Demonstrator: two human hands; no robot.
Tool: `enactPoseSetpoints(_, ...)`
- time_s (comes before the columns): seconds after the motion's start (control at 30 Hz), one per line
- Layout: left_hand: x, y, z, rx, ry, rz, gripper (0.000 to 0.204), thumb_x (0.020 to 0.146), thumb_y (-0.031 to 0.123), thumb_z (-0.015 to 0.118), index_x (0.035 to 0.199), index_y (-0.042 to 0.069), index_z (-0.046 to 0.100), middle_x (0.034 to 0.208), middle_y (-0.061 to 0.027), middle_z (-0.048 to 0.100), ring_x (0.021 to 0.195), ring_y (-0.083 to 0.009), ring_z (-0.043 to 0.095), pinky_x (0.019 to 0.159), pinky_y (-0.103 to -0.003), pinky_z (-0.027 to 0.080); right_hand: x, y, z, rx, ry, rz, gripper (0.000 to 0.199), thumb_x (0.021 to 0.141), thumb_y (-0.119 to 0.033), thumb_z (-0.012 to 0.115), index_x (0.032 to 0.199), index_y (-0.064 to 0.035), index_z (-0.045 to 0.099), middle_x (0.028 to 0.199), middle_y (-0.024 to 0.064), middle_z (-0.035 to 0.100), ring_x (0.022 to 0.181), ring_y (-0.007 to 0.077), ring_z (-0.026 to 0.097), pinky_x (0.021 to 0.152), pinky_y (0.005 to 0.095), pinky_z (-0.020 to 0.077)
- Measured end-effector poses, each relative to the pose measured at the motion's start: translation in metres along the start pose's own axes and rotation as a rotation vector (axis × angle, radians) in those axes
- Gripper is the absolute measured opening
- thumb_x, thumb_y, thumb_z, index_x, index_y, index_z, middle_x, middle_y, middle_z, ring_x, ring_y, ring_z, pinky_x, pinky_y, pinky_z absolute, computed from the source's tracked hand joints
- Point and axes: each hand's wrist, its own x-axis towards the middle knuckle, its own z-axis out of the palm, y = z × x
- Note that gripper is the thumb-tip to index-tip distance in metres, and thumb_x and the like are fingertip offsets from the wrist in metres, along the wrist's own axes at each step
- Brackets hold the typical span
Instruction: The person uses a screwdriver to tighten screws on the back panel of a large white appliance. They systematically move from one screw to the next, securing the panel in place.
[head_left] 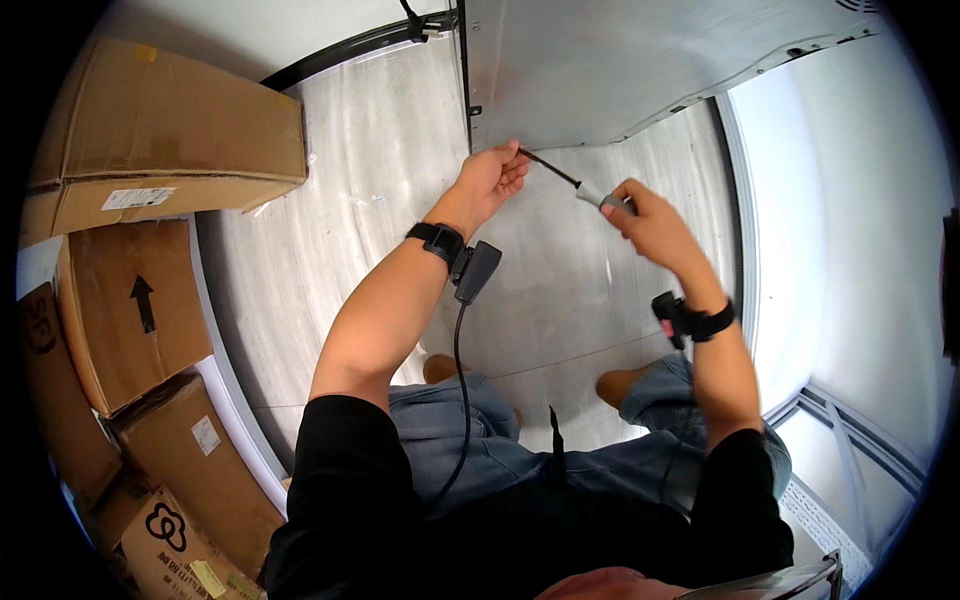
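A screwdriver [592, 193] with a grey handle and a dark shaft stretches between my two hands. My right hand [648, 222] grips its handle. With the fingers curled, my left hand [495, 175] pinches near the tip end of the shaft; whether it holds the tip or a small part there is hidden. Both hands are just in front of the lower edge of a large grey metal panel [570, 75], which looks like the back of an appliance. The tip is close to the panel's lower left corner.
Cardboard boxes [180, 120] are stacked along the left. A power cord with a plug [418, 28] hangs by the panel's left edge. On the right is a white wall [840, 200], with a metal frame [850, 440] lower down. Pale wood-look flooring [370, 200] lies below.
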Motion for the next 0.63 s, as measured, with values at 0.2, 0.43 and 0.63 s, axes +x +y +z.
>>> enactPoseSetpoints(0.2, 0.001, 0.004, -0.034, 0.293, 0.111, -0.016, 0.014, 0.093, 0.019, 0.056, 0.098, 0.006, 0.058, 0.087, -0.0031, 0.059, 0.078, -0.0123, 0.055, 0.068, -0.025, 0.046, -0.005, 0.019, 0.080, 0.529, -0.111, 0.223, 0.024, 0.088, -0.028, 0.060, 0.092, -0.0054, 0.053, 0.063, 0.0026, 0.052, 0.053, 0.0107, 0.047, 0.049, 0.0287, 0.0372)
enactPoseSetpoints(0.43, 0.003, 0.014, -0.057, 0.630, 0.168, -0.032, 0.024, 0.092, 0.022, 0.057, 0.107, 0.004, 0.060, 0.090, -0.0052, 0.065, 0.077, -0.0129, 0.059, 0.069, -0.027, 0.048, -0.010, 0.015, 0.122, 0.228, 0.132, 0.065, 0.023, 0.084, -0.026, 0.060, 0.090, -0.0056, 0.052, 0.066, 0.0114, 0.059, 0.060, 0.0291, 0.059, 0.057, 0.0392, 0.0433)
enactPoseSetpoints(0.63, 0.002, 0.020, -0.058, 0.672, 0.216, -0.041, 0.029, 0.089, 0.024, 0.061, 0.109, 0.003, 0.061, 0.089, -0.0062, 0.066, 0.079, -0.0146, 0.060, 0.072, -0.027, 0.048, -0.008, 0.013, 0.135, 0.211, 0.131, 0.051, 0.025, 0.082, -0.028, 0.063, 0.091, -0.0064, 0.053, 0.068, 0.0118, 0.061, 0.062, 0.0307, 0.060, 0.058, 0.0405, 0.0439)
